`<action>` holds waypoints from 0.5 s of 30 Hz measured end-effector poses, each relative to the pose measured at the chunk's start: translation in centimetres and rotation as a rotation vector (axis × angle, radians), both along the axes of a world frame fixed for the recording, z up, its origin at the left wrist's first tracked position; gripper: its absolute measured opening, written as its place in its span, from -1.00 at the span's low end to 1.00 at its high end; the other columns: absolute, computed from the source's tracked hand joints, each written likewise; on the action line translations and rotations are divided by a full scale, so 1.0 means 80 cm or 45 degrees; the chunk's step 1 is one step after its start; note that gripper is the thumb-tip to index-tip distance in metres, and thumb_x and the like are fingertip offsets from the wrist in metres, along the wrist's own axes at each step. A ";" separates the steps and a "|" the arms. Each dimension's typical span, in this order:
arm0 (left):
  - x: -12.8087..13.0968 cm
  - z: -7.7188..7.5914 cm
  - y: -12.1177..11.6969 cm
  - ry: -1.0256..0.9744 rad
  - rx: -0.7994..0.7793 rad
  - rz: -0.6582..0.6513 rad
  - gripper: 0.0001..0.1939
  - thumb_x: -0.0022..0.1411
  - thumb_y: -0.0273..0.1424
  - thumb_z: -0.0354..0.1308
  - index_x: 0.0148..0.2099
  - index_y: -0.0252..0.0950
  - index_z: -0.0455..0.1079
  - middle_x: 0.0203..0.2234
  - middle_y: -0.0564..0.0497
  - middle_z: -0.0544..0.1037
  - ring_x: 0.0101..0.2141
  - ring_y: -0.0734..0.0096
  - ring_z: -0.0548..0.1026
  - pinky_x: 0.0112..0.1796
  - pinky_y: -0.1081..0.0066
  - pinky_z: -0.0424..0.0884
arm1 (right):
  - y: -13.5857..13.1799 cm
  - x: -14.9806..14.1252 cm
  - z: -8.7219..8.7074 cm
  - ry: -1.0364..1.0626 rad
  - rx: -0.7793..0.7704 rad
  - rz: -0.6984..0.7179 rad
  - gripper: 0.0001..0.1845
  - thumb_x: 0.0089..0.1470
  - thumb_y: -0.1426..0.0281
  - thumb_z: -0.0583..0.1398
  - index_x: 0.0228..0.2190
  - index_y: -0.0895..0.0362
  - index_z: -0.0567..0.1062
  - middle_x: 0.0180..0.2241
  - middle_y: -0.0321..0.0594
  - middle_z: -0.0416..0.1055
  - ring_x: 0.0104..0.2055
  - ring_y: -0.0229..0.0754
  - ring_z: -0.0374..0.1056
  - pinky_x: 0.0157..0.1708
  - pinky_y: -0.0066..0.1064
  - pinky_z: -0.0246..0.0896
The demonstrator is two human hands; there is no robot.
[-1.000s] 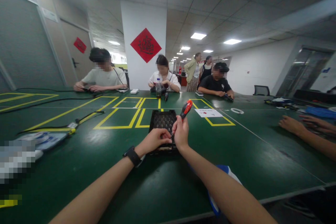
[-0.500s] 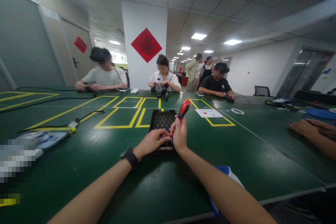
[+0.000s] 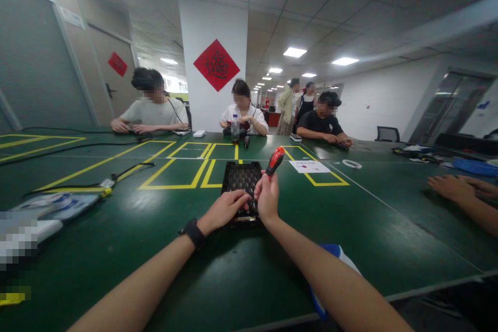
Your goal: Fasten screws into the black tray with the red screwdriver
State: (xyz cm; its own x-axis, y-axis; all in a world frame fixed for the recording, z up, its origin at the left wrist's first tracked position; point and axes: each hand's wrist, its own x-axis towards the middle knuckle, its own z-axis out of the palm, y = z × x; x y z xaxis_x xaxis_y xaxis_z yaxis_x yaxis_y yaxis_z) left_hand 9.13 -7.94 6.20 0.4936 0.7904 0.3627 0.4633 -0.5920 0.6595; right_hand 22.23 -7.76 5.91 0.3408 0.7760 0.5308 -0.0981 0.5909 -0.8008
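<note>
A black tray (image 3: 241, 172) with a grid of small raised shapes lies on the green table in front of me. My right hand (image 3: 267, 199) is closed around a red and black screwdriver (image 3: 276, 160), its handle leaning up and to the right. The screwdriver's lower end is hidden by my fingers over the tray's right side. My left hand (image 3: 225, 210) reaches over the tray's near left part, fingers bent and drawn together. Whatever its fingertips hold is too small to make out. A dark band (image 3: 193, 233) circles my left wrist.
The green table (image 3: 175, 270) carries yellow tape outlines and a white paper (image 3: 309, 167). Cables and plastic bags (image 3: 62, 202) lie at left, a tape ring (image 3: 351, 164) at right. A blue and white item (image 3: 330, 251) lies under my right forearm. Other people sit around the table.
My left fingertips have drawn slightly left, away from my right hand. The right hand with the screwdriver has shifted a little to the right, off the left fingers.
</note>
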 end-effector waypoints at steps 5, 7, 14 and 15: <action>0.003 0.006 -0.002 0.044 0.131 0.011 -0.70 0.11 -0.18 0.01 -0.29 -0.30 0.41 -0.43 0.01 0.50 -0.41 0.43 0.40 -0.34 0.49 0.25 | -0.001 0.000 0.001 0.013 0.007 0.017 -0.72 0.11 0.19 -0.06 -0.25 0.11 0.23 -0.70 -0.50 0.08 -0.72 -0.43 0.00 -0.71 -0.61 -0.04; 0.007 0.005 -0.001 0.065 0.131 0.022 -0.71 0.04 -0.18 0.10 -0.31 -0.30 0.41 -0.47 0.02 0.49 -0.45 0.43 0.39 -0.37 0.49 0.24 | -0.004 -0.001 0.002 0.015 0.008 0.017 -0.73 0.10 0.19 -0.05 -0.25 0.11 0.22 -0.70 -0.50 0.08 -0.71 -0.43 0.01 -0.71 -0.61 -0.04; 0.013 -0.007 0.004 0.082 0.142 0.068 -0.77 0.05 -0.25 0.10 -0.42 -0.34 0.40 -0.54 0.03 0.47 -0.48 0.44 0.38 -0.40 0.51 0.23 | -0.011 -0.006 0.006 0.030 -0.001 0.086 -0.71 0.09 0.18 -0.04 -0.22 0.10 0.23 -0.68 -0.49 0.10 -0.71 -0.42 0.02 -0.72 -0.60 -0.02; 0.013 -0.008 0.003 0.076 0.144 0.044 -0.77 0.07 -0.27 0.07 -0.42 -0.34 0.41 -0.53 0.02 0.48 -0.47 0.44 0.38 -0.39 0.51 0.23 | -0.012 -0.007 0.006 0.029 -0.003 0.096 -0.70 0.09 0.18 -0.05 -0.21 0.10 0.24 -0.68 -0.48 0.11 -0.71 -0.42 0.02 -0.72 -0.60 -0.03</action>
